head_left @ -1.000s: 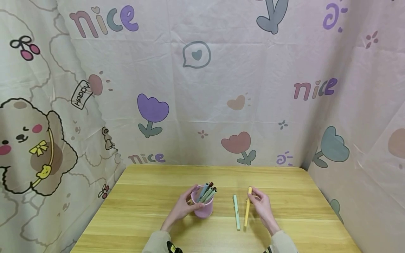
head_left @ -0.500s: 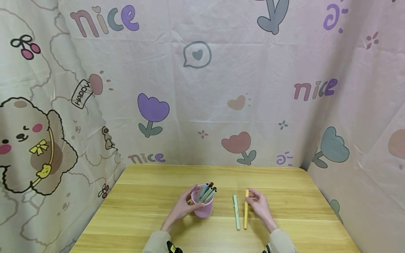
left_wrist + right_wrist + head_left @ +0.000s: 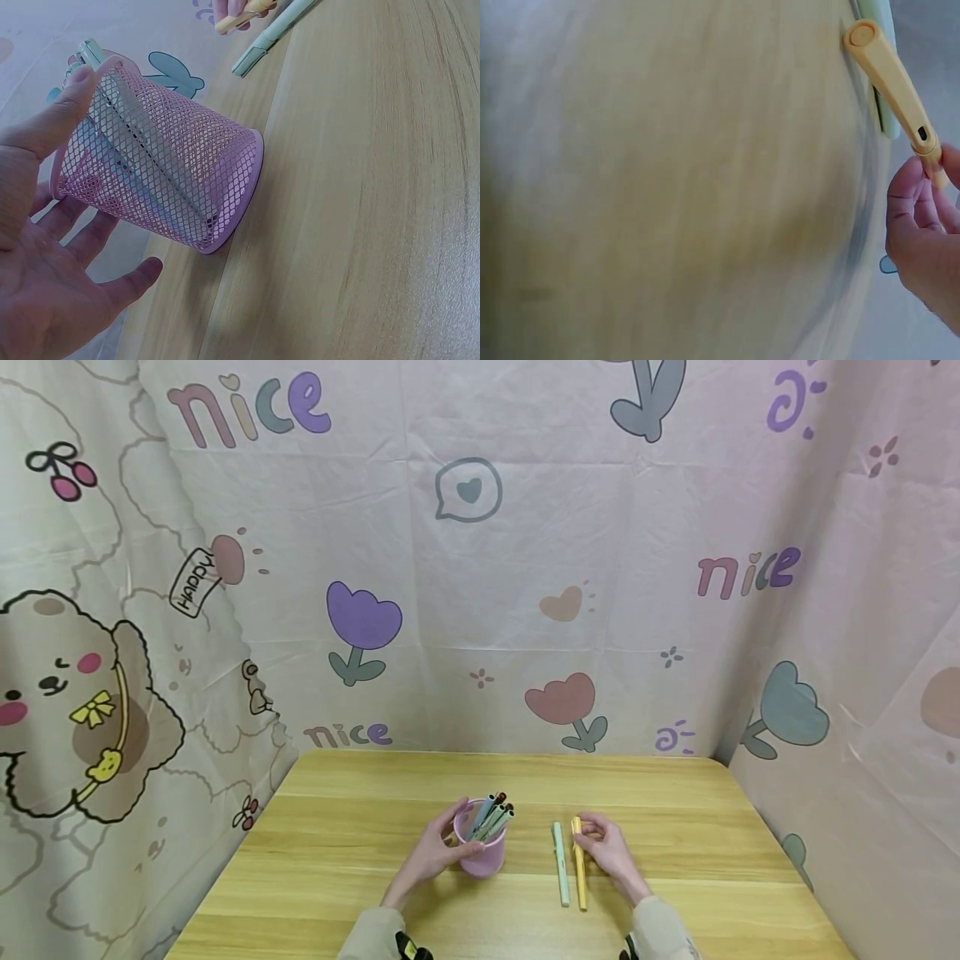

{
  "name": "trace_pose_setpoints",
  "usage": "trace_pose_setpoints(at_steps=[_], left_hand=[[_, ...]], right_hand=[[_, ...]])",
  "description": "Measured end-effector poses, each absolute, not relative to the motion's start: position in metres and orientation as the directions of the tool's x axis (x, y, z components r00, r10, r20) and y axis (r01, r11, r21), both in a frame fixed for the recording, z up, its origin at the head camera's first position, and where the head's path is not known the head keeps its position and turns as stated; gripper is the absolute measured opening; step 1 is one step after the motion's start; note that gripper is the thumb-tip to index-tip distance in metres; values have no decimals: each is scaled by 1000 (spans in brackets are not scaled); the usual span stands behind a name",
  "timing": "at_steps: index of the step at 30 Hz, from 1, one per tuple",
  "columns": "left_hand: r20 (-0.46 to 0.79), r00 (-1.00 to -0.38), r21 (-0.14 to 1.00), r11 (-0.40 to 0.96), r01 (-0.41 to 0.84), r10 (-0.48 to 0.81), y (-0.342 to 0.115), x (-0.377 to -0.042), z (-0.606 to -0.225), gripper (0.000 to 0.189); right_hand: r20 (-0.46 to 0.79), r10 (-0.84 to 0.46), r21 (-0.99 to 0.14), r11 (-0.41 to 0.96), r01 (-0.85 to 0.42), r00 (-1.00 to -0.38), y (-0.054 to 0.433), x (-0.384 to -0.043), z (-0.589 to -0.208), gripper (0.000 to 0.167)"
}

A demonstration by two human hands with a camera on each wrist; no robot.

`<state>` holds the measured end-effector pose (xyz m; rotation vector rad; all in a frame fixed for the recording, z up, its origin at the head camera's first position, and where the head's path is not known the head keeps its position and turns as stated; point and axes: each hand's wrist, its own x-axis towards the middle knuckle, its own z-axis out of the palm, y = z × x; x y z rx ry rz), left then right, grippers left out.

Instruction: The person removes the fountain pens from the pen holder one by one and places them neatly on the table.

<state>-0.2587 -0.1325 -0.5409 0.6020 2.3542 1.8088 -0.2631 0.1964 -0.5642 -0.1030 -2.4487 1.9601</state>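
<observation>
A pink mesh pen holder (image 3: 483,862) stands upright on the table, with several pens (image 3: 495,820) leaning inside it. My left hand (image 3: 433,852) holds it near the rim, the thumb across the front and the fingers behind. In the left wrist view the pen holder's mesh wall (image 3: 165,150) shows the pens through it. My right hand (image 3: 611,852) pinches a yellow pen (image 3: 581,881) near its far end, between thumb and fingers. Just left of that lies a mint green pen (image 3: 561,864). The yellow pen (image 3: 892,82) overlaps the green one in the right wrist view.
The wooden table (image 3: 337,827) has its back edge against a printed cloth (image 3: 480,610) that hangs behind. Similar cloth drapes down both sides.
My right hand has brought the yellow pen left and a little nearer to me, close beside the mint green pen. The left hand and pen holder have stayed put.
</observation>
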Motion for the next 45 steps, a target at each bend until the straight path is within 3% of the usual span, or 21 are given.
trace_pose_setpoints(at_steps=[8, 25, 45], left_hand=[[153, -912, 949, 200, 242, 380, -132, -259, -539, 89], [150, -916, 950, 202, 237, 372, -132, -260, -542, 91], [133, -921, 950, 219, 224, 367, -132, -259, -541, 91]], right_hand=[[-42, 50, -970, 237, 52, -998, 194, -264, -565, 48], [6, 29, -902, 433, 8, -1000, 191, -268, -569, 33], [-37, 19, -873, 485, 42, -999, 192, -269, -570, 42]])
